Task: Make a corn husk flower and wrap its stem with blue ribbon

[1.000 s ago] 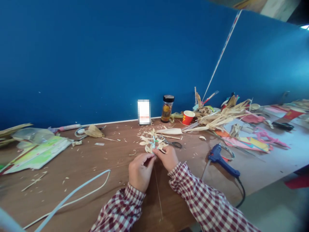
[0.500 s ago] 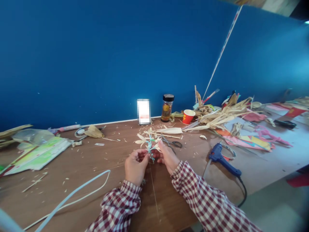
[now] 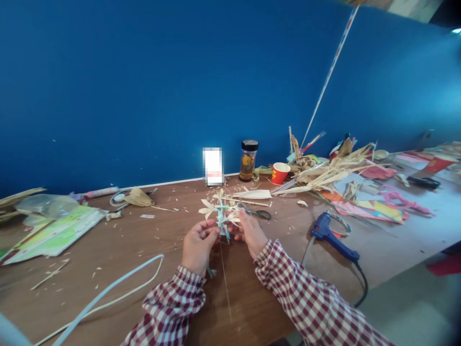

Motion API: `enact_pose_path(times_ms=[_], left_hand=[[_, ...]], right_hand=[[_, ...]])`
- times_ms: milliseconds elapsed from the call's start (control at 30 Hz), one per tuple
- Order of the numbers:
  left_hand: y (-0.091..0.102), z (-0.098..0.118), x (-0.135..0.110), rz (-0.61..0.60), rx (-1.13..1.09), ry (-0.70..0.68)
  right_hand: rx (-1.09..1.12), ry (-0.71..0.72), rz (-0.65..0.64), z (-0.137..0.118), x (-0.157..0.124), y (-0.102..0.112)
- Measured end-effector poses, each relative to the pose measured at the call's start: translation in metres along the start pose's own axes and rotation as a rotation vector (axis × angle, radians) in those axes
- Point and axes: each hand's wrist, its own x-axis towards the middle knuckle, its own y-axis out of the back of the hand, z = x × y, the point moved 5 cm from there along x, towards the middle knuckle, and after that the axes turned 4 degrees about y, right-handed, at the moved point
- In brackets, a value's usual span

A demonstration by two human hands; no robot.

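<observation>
Centrally, just in front of the small grey-handled scissors (image 3: 256, 213) lying on the brown wooden table (image 3: 144, 240), both hands meet over a little craft piece: a pale dried-husk flower w/ light-blue strips (image 3: 220, 214) bound round its stem. Its long axis runs roughly upright, tilted a bit away from the person; petals fan out at the top, toward the blue wall (image 3: 144, 86), and the stem end points down to the hands. A thin pale wire stem (image 3: 225, 283) trails from below the flower toward the table's near edge.

Left hand (image 3: 197, 244) is pinched shut on the flower's stem from the left, thumb & fingertips closed on it. Right hand (image 3: 249, 231) grips the same stem from the right, fingers curled; both wear red-white checked sleeves.

Right of the scissors, near them, lies a blue hot-glue gun w/ black cord (image 3: 333, 235). Behind the scissors stand a dark-lidded glass jar (image 3: 248, 160) and a red paper cup (image 3: 280, 173), w/ a heap of dried husk strips (image 3: 331, 173) further right. Far left of the scissors: a light-blue bent tube (image 3: 108, 288).
</observation>
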Motion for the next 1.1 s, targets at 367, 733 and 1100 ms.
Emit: enact_pose_path(times_ms=[367, 733, 1100], left_hand=[[-0.001, 0.007, -0.005, 0.021, -0.193, 0.032], [-0.009, 0.006, -0.009, -0.118, -0.254, 0.069], [-0.008, 0.0, -0.005, -0.103, -0.193, 0.075]], right_hand=[[-0.164, 0.15, -0.107, -0.007, -0.006, -0.01], [-0.082, 0.022, -0.268, -0.005, -0.01, -0.015], [-0.055, 0.026, -0.304, 0.001, -0.006, -0.014]])
